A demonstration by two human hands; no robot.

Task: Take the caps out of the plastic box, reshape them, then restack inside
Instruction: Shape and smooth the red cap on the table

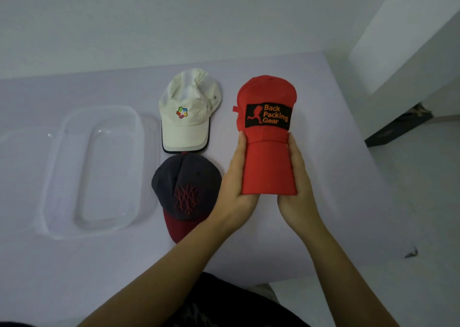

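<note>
Both hands: the left hand (235,185) and right hand (297,192) grip the red cloth cap with a black "Back Packing Gear" patch (267,127) by its brim. One hand is on each side edge, thumbs lie up along the edges and fingers curl underneath. The brim is squeezed into a narrow curve between them.
Red cap's place: over the right part of the pale lavender table (336,177), seemingly lifted clear of it.
Long axis: near to far, with the brim near in the palms, the crown far and the patch facing up.
Box: the clear rectangular plastic box (109,172) sits well to the left, with no caps in it.
Between: a white cloth cap with a coloured logo (189,102), far, and a dark grey cap with a maroon brim (184,177), near, lie between the box and the held cap.
Nearer hand: the left hand is on the box side, so restacking likely means a leftward carry past those two caps.
</note>
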